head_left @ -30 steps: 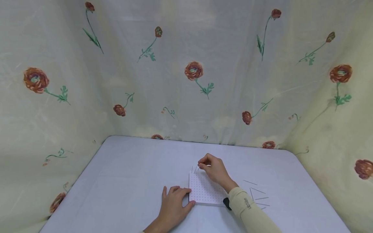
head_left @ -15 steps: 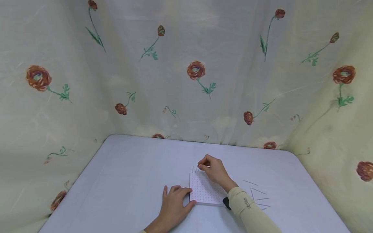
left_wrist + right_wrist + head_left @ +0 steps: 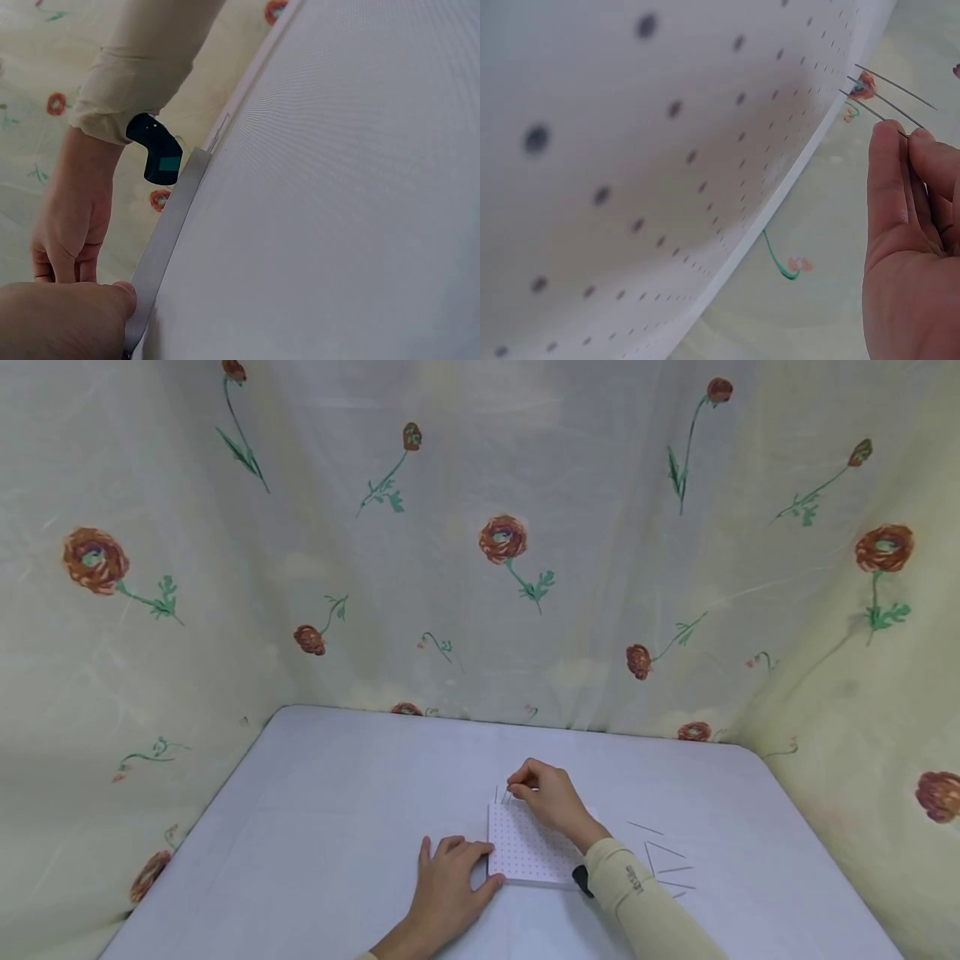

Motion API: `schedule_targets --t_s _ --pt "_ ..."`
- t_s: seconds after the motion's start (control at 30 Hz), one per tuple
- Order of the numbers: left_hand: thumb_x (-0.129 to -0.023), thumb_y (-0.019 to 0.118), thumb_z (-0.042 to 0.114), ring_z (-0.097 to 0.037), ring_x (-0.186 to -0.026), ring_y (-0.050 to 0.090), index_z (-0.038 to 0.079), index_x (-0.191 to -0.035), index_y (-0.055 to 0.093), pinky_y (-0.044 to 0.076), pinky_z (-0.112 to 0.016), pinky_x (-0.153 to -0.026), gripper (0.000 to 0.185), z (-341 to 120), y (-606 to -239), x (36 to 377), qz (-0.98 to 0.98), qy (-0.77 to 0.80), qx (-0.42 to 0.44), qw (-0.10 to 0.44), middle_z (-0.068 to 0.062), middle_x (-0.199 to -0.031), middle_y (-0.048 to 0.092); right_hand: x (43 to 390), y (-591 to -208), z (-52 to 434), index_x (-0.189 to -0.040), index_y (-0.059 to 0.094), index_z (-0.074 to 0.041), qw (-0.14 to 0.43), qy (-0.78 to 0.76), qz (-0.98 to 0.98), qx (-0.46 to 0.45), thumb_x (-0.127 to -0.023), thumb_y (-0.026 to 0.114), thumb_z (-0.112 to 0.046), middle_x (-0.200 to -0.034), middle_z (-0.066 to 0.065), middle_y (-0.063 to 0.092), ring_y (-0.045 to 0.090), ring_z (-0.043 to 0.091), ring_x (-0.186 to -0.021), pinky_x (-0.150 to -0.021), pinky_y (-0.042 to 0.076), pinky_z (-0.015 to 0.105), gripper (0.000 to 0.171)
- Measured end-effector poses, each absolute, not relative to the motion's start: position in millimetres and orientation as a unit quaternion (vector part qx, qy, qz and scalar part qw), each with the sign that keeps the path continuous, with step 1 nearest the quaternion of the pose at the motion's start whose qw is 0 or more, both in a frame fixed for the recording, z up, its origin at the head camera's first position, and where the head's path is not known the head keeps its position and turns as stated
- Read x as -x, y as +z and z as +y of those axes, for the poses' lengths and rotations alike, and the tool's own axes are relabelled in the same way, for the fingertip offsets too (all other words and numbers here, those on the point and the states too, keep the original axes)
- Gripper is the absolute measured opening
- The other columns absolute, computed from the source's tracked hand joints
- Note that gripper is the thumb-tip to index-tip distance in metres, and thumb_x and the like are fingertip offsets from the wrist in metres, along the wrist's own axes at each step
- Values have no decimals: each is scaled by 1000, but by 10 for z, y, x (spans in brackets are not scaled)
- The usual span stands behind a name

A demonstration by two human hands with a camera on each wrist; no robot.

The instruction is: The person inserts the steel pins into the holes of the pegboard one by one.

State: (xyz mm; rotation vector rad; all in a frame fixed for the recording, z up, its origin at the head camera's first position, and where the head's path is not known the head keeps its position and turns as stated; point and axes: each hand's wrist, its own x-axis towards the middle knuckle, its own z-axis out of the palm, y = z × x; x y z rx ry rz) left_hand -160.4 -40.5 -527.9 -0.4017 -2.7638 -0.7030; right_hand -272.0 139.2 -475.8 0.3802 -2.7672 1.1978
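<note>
A white board (image 3: 532,852) with rows of small holes lies on the table. My left hand (image 3: 450,885) rests at its near left corner, index finger and thumb touching the edge; in the left wrist view the thumb (image 3: 112,300) presses the board's side (image 3: 169,240). My right hand (image 3: 551,797) is over the board's far edge. In the right wrist view, thumb and index finger of that hand (image 3: 907,202) pinch a thin metal pin (image 3: 862,105), its lower end at a hole. Beside it two more pins (image 3: 892,85) stand in the far row of holes.
Several loose thin pins (image 3: 667,868) lie on the white table (image 3: 360,802) to the right of the board. A flowered cloth (image 3: 450,568) hangs behind the table and at both sides. A dark device (image 3: 582,881) sits on the right wrist.
The pinched pin's top and the right fingertips have shifted very slightly left, toward the standing pins. The left hand keeps its place on the board. The head view has shifted slightly.
</note>
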Motion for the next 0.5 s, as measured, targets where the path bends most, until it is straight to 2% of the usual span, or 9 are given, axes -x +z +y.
schedule_targets --t_s 0.5 --pt "-80 65 55 -23 -113 54 28 -114 64 22 -71 -102 43 -414 -5306 1606 -949 -245 141 138 6 -114 69 2727 -4780 1393 -83 62 -19 29 358 -924 -128 -85 70 -14 -88 -5 71 67 8 -84 -74 54 27 9"
